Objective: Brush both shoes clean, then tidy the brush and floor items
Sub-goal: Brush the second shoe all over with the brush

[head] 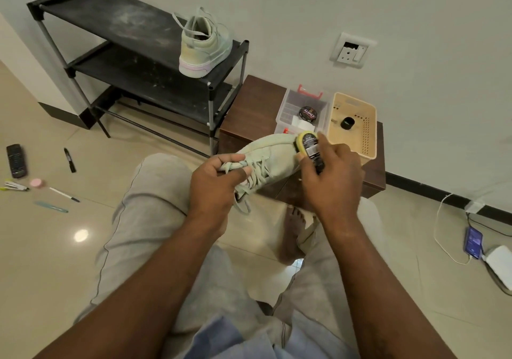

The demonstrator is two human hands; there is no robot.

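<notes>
My left hand (214, 182) grips a pale green sneaker (273, 154) by its laced tongue, holding it above my lap with the toe pointing away to the right. My right hand (332, 177) holds a black shoe brush with a yellow sponge edge (309, 145) pressed against the sneaker's toe. The second pale green sneaker (205, 45) stands on the top shelf of the black shoe rack (116, 17), heel toward me.
A brown low table (249, 109) carries a clear box (295, 103) with a polish tin (308, 113) and a beige basket (357, 125). On the floor at left lie a remote (16, 161), a black marker (69, 159), a pink cap (38, 183), a pen (64, 194), a file (51, 207). A phone (473, 242) charges at right.
</notes>
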